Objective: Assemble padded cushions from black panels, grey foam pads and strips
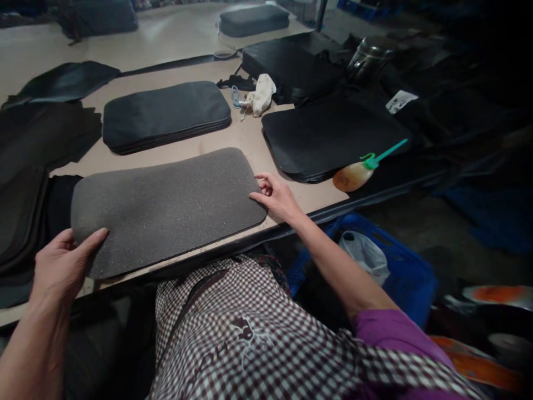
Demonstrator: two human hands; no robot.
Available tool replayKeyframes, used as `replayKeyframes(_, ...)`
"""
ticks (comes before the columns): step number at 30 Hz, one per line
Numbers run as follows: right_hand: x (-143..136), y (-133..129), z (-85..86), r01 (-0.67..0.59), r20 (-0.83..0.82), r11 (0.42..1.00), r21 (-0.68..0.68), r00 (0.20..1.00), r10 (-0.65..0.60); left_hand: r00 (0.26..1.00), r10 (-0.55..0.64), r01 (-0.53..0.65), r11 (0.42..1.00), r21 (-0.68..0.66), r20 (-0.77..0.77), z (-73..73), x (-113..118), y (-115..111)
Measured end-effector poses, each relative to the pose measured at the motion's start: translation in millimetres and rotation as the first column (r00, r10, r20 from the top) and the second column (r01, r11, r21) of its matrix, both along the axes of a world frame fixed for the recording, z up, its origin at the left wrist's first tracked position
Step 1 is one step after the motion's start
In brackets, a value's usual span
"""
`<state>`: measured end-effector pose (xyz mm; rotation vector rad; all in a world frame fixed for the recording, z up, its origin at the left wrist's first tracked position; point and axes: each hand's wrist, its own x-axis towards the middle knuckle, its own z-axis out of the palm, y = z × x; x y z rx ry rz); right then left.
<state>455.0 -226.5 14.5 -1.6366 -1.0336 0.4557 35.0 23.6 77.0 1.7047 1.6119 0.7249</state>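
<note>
"What am I seeing, going down by size?"

"A pale-topped table (245, 144) is filling most of my view. Along its near edge I am holding a gray speckled sheet (175, 205), my center for the clock; I cannot tell whether it is lying flat or being lifted slightly."

"And around it?"

"A blue crate (410, 278) is standing below table level, between 3 and 4 o'clock, holding a clear plastic bag. At 2 o'clock a black stack (328, 139) is resting on the table, and at 12 a dark rounded stack (164, 114) is lying just beyond the sheet."

"How are my hands gripping?"

"At 8 o'clock my left hand (66, 258) is pinching the sheet, its thumb pressing on top and its fingers going behind the edge. At 3 my right hand (277, 197) is closing narrowly on the other end, thumb on top."

"Anything smaller?"

"A squeeze bottle (353, 176) with a green spout is leaning by the black stack, near 3 o'clock. A white bundle (262, 95) is sitting at 1."
</note>
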Motion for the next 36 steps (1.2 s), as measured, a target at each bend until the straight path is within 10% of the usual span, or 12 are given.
replayKeyframes(24, 0.5, 2.4, 9.0, 0.062, -0.060, 0.997, -0.048, 0.996, -0.064, 0.939, -0.039, 0.096, 0.984, -0.150, 0.343, -2.3, -5.1, 11.3)
replayKeyframes(36, 2.1, -1.6, -3.9, 0.120, 0.178, 0.983, -0.141, 0.980, -0.094, 0.952, -0.268, 0.250, 0.959, 0.131, 0.147, -23.6, -13.3, 15.1)
